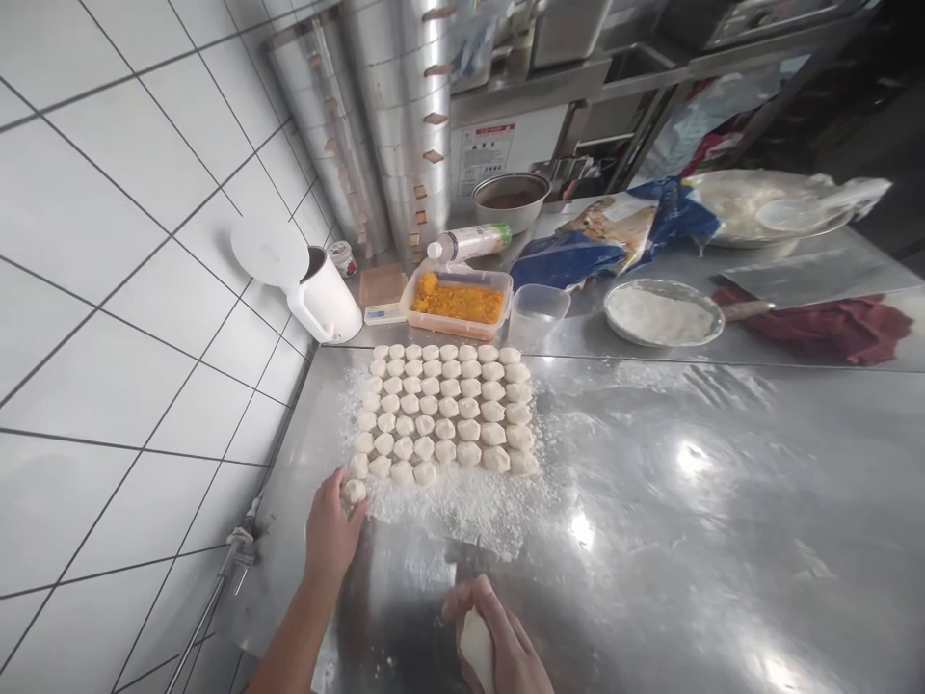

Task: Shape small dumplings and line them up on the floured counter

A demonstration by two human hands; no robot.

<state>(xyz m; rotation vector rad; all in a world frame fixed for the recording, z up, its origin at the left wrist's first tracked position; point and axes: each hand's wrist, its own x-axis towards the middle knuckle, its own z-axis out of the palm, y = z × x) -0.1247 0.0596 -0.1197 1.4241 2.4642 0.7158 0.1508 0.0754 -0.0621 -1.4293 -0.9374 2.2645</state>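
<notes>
On the floured desk (723,501) I see rows of dough balls (444,410). My left hand (330,530) reaches forward, fingertips pinching a dough ball (354,491) at the near left corner. My right hand (498,641), nearer me, curls around a dough lump (477,646).

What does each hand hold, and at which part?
The right hand wraps a lump of dough around its middle. The left hand has its fingertips on a small dough ball at the row's end.
</notes>
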